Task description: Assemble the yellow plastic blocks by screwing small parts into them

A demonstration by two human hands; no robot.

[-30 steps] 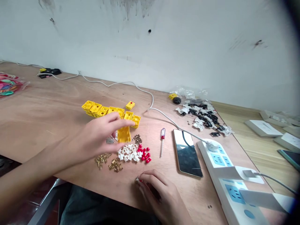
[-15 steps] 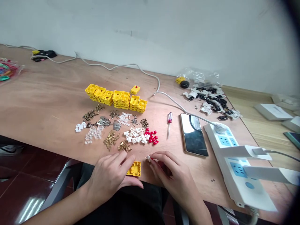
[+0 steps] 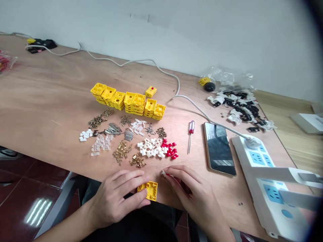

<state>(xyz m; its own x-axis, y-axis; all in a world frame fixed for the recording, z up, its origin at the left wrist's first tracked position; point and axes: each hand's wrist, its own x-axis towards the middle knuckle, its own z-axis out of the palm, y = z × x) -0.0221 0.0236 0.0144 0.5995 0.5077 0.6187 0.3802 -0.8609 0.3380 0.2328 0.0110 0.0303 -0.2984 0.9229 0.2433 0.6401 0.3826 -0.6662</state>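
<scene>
- Case (image 3: 151, 191), yellow, open side up, sits btwn the 2 hands at the near edge of the desk (image 3: 63, 134); can't tell if it rests on the wood or is held just above.
- L hand (image 3: 118, 195) is nearer, touching: fingers & thumb closed narrow on the case's L part.
- R hand (image 3: 193, 191) is just right of the case, apart from it; fingertips pinched on 1 small white piece (image 3: 163, 173), mostly hidden from me.
- From the R fingertips, case lies to the L and a bit nearer the desk edge. Long axis looks L-R, but L fingers cover part, so I can't be sure.
- Beyond the hands I count 2 piles of brass bits (image 3: 121, 152), 1 pile of white tubes (image 3: 150, 153), 1 of red caps (image 3: 169, 153) touching it, approx 10; overlap, no exact no.
- Farther back: 7 stacks of yellow shells (image 3: 130, 99), 1 yellow box (image 3: 150, 92) w/ red button.
- Right side: 1 screwdriver (image 3: 191, 127), 1 phone (image 3: 220, 148), 1 power strip (image 3: 274, 195).
</scene>
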